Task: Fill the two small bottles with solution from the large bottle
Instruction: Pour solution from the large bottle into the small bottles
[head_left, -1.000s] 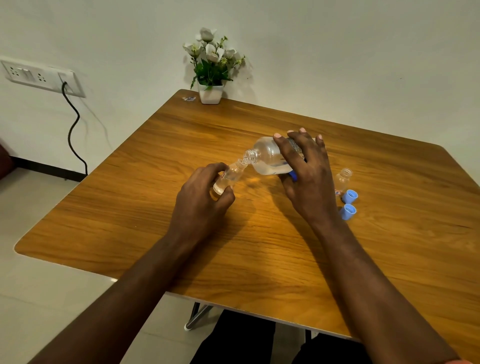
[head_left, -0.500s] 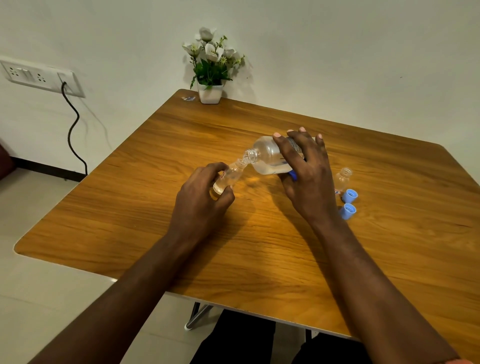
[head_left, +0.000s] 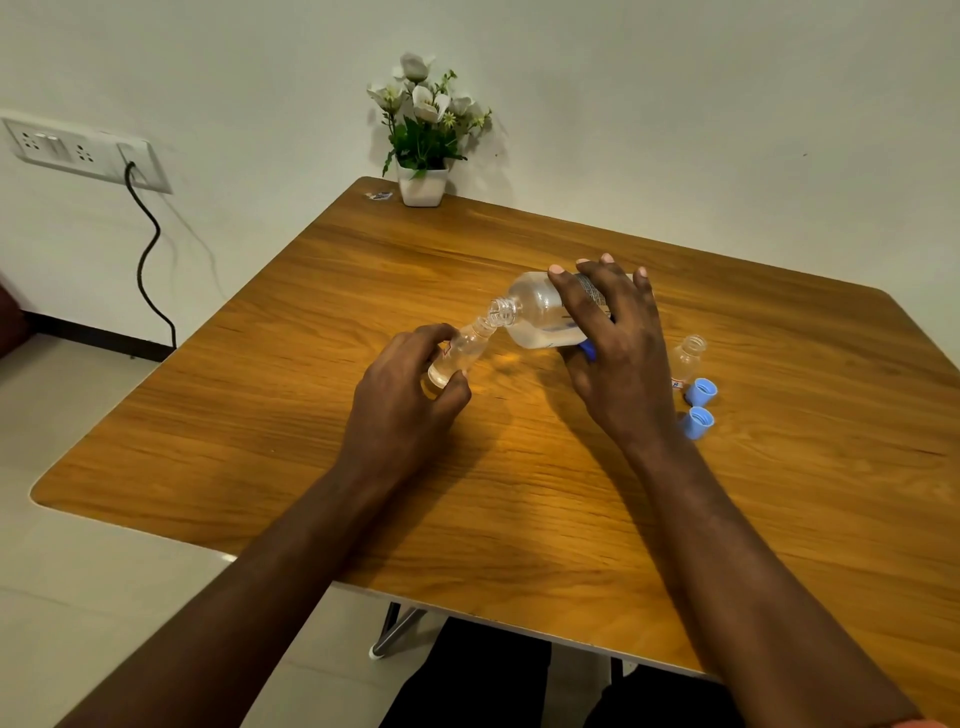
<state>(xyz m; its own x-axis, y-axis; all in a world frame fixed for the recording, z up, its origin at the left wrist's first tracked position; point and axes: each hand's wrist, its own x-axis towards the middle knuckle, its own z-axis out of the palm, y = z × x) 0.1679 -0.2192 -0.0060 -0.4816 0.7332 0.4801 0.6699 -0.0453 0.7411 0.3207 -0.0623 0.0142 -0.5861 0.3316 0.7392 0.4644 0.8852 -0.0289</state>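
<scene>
My right hand (head_left: 618, 358) grips the large clear bottle (head_left: 537, 312), tipped on its side with its open neck pointing left and down. Its mouth meets the mouth of a small clear bottle (head_left: 460, 353), which my left hand (head_left: 405, 400) holds tilted just above the table; some clear liquid sits in its bottom. The second small bottle (head_left: 687, 358) stands upright and uncapped to the right of my right hand. Two blue caps (head_left: 698, 408) lie beside it. A dark blue cap (head_left: 588, 349) peeks out under my right palm.
A white pot of artificial flowers (head_left: 423, 179) stands at the far edge of the wooden table (head_left: 311, 415). A small wrapper (head_left: 379, 196) lies next to it. A wall socket with a black cable (head_left: 148, 260) is at the left.
Both hands and the bottles stay almost where they were; the large bottle remains tipped into the small one.
</scene>
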